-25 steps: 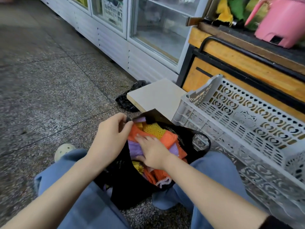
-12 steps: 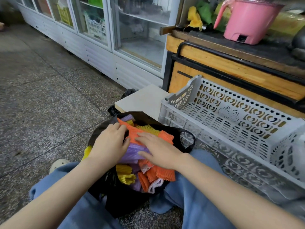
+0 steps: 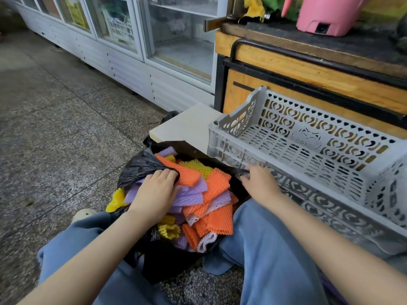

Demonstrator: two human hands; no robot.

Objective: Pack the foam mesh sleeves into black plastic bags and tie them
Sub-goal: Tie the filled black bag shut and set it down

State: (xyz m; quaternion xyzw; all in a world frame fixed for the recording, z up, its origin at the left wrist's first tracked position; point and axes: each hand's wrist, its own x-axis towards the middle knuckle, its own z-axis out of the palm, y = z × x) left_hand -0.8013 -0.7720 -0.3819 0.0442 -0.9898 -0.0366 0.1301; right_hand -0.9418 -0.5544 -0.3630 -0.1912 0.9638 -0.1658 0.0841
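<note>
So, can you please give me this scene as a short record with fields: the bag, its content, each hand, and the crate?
bag: black plastic bag, open, on the floor between the person's knees
content: foam mesh sleeves, orange, purple and yellow, heaped above the rim
left: left hand grips the bag's left edge
right: right hand seems to pinch the bag's right edge, beside the crate
crate: grey crate, nothing seen inside
tied: not yet
</note>
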